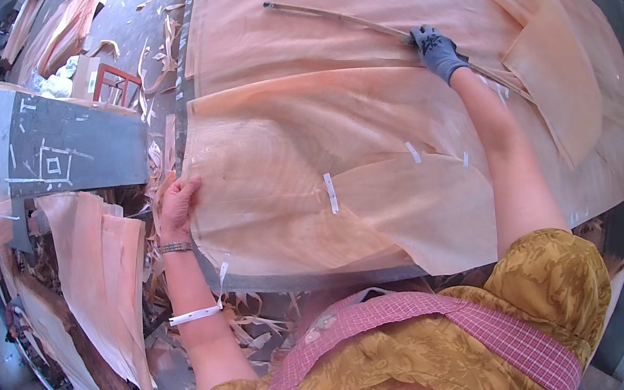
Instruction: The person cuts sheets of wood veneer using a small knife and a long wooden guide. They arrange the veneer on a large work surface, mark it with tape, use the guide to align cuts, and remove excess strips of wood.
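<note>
Shows thin peach wood-veneer sheet, taped w/ white strips, not yet flat; pinches edge w/ fingers of bare L hand, clamps slim brown stick w/ grey-gloved R hand.

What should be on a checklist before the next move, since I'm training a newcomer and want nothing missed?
1. Stick in hand: ok, the right hand is closed around it.
2. Left hand at the sheet's left edge: ok; how firmly it holds, cannot tell.
3. Both hands gloved: not ok, only the right wears a glove.
4. Sheet lying flat: not ok, ripples show below the stick.
5. White tape strips fully stuck down: cannot tell; three show on the near part.
6. Area beside the sheet free of scraps: not ok, curled pieces lie along its left side.
</note>
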`<state>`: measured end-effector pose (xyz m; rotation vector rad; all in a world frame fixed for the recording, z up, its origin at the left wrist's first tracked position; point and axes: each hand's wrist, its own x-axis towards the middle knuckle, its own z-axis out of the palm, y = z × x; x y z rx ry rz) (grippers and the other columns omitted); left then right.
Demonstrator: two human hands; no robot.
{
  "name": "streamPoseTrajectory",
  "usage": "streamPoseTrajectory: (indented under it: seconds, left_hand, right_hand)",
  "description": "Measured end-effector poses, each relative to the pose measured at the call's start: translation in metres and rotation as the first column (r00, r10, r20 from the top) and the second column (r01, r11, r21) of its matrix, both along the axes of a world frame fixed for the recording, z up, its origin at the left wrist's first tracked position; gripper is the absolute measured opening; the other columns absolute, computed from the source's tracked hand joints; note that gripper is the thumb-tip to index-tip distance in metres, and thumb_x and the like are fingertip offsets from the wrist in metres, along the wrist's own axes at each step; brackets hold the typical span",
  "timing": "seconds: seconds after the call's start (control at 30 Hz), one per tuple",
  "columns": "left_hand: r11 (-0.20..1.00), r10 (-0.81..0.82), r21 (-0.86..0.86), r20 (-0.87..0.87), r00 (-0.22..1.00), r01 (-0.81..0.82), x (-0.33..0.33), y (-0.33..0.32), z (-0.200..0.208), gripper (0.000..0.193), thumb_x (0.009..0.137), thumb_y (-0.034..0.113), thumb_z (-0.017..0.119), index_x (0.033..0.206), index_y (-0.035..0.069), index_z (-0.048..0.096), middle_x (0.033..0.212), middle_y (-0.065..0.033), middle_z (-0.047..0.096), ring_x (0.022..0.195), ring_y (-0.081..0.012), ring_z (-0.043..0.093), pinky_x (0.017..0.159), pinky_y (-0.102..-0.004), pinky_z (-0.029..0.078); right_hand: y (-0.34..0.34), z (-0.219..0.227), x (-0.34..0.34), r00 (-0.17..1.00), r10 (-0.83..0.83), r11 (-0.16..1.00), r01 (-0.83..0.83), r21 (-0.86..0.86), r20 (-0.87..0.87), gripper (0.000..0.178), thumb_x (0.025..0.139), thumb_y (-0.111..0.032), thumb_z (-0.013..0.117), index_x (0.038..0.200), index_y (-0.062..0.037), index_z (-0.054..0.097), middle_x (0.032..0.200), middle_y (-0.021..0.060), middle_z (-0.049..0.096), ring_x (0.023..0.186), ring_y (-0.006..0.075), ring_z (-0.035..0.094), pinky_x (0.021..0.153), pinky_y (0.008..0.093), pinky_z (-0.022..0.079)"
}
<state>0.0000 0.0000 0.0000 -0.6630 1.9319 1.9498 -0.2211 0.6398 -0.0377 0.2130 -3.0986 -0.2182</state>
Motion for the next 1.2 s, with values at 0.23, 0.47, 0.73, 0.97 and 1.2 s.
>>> streamPoseTrajectory:
  seconds: [0.23,0.47,0.73,0.97,1.2]
  left_hand:
    - [0.999,-0.015,0.036,0.003,1.0,0.015,0.008,0.013,0.026,0.016,0.091,0.021,0.07,0.099,0.008,0.066,0.086,0.0049,0.064,0.073,-0.0044,0.059,0.066,-0.0193,0.048]
    - [0.982,-0.17,0.081,-0.001,0.985,0.17,0.032,-0.042,0.002,0.018,0.093,0.022,0.068,0.1,0.005,0.065,0.089,-0.0011,0.068,0.076,-0.0115,0.067,0.065,-0.029,0.06]
    - [0.931,-0.241,0.277,-0.026,0.97,0.239,0.066,-0.009,0.031,0.013,0.094,0.02,0.066,0.092,0.007,0.064,0.085,-0.0011,0.067,0.07,-0.0117,0.068,0.057,-0.0273,0.061]
    - [0.938,-0.223,0.259,-0.062,0.973,0.232,0.104,-0.001,0.075,0.014,0.093,0.022,0.068,0.087,0.01,0.063,0.075,0.0007,0.066,0.055,-0.0077,0.06,0.044,-0.0195,0.049]
    - [0.925,-0.242,0.263,-0.144,0.959,0.273,0.129,-0.008,0.059,0.011,0.094,0.017,0.064,0.096,0.007,0.061,0.081,-0.0028,0.068,0.067,-0.0168,0.069,0.059,-0.0316,0.061]
  right_hand:
    - [0.007,0.06,0.023,0.943,0.213,0.977,-0.214,0.025,-0.256,0.014,0.096,-0.012,0.047,0.11,-0.0096,0.047,0.094,0.0142,0.061,0.083,0.0307,0.068,0.064,0.0454,0.056]
    - [-0.051,0.151,0.148,0.917,0.284,0.957,-0.29,0.019,-0.28,0.014,0.096,-0.019,0.052,0.106,-0.0094,0.049,0.089,0.0121,0.06,0.075,0.0277,0.066,0.059,0.0401,0.054]
    - [-0.098,0.219,0.358,0.946,0.187,0.98,-0.198,-0.015,-0.263,0.023,0.086,-0.028,0.066,0.1,-0.0123,0.057,0.081,0.007,0.06,0.073,0.0259,0.064,0.06,0.039,0.05]
    - [-0.131,0.242,0.509,0.971,0.128,0.989,-0.111,0.094,-0.201,0.022,0.084,-0.018,0.061,0.105,-0.0133,0.056,0.082,0.0044,0.058,0.074,0.0234,0.064,0.061,0.0373,0.051]
    - [-0.133,0.233,0.611,0.955,0.097,0.992,-0.069,0.108,-0.28,0.023,0.083,-0.015,0.059,0.106,-0.0127,0.056,0.084,0.0058,0.057,0.079,0.0233,0.064,0.067,0.0376,0.052]
